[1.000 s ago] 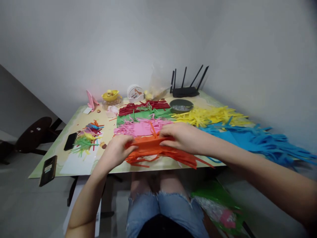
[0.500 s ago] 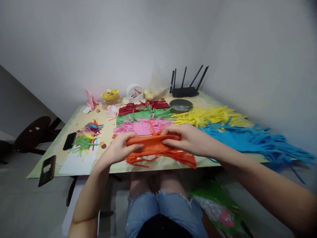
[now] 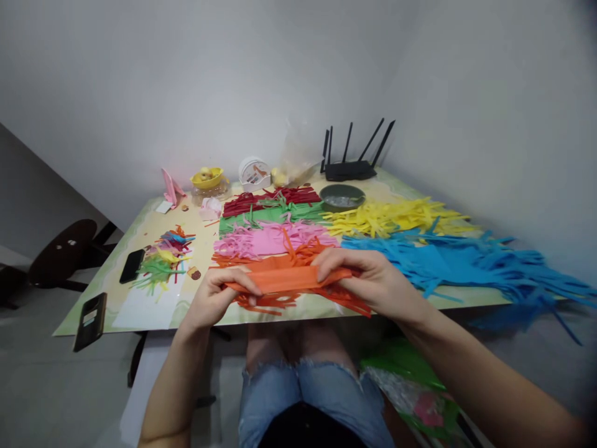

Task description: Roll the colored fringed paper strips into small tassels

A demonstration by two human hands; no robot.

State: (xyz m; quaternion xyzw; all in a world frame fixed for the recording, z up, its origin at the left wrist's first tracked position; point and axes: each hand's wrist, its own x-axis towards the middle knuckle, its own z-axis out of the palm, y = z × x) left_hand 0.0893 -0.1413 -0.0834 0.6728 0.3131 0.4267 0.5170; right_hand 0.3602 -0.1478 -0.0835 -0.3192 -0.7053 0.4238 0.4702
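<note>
Between my hands a folded strip of orange fringed paper or cloth (image 3: 284,279) is stretched flat, just above the table's front edge. My left hand (image 3: 219,292) pinches its left end, and my right hand (image 3: 368,280) grips the right end, fingers over the top. Loose orange fringe hangs below the strip and lies behind it. Beyond it, pink fringe (image 3: 268,239), green fringe (image 3: 261,216) and dark red fringe (image 3: 247,202) lie in rows. Blue fringe (image 3: 448,264) spreads out to the right, with yellow fringe (image 3: 396,218) behind it.
A black router (image 3: 349,170) with raised antennas and a dark bowl (image 3: 342,198) stand at the back. Colourful scraps (image 3: 165,258) lie left, near two phones, one a black phone (image 3: 132,266) and one a dark phone (image 3: 89,320) at the edge. A brown stool (image 3: 60,252) stands left.
My hands have moved apart and slightly down, pulling the orange strip out wider and flatter. My right hand's fingers now lie over its top side.
</note>
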